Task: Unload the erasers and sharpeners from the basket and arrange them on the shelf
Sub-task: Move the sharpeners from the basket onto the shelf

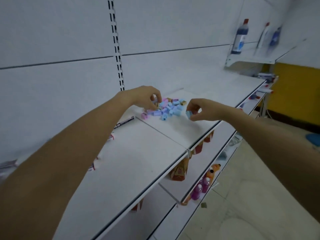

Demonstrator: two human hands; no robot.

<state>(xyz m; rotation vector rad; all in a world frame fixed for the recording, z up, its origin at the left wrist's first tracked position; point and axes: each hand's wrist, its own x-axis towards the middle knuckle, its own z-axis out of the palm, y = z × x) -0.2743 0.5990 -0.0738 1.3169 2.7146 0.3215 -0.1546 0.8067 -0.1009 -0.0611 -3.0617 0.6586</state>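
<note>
Entry, head view only; basket not in frame, so what remains to unload cannot be judged. The task's stock is a loose pile (168,108) of small blue and pink sharpeners and erasers, lying on the top shelf (138,161) close to the back panel, with one pink sharpener (144,115) strayed to its near left edge. Left grip (144,97): fingers curled down into the left end of the pile, thumb and fingertips pinching a tan piece (156,104) that is not lifted clear of its neighbours. Right grip (203,110): thumb and forefinger pinch a single blue piece (188,115), the other fingers loosely curled; the piece hangs just above the shelf, near the front edge and just to the right of the pile, apart from it. Key relation as I read it: the pile lies to the left of the right grip and slightly further back, with bare shelf directly under the blue piece, so a short drop sets it down while a leftward reach returns it to the heap. The left grip is plainly nearer the stock. The blue piece is too small and blurred for me to call its long axis. A pencil box (125,120) lies left of the pile, under the left forearm. Judgement: sorting step, pile not yet arranged in rows.
</note>
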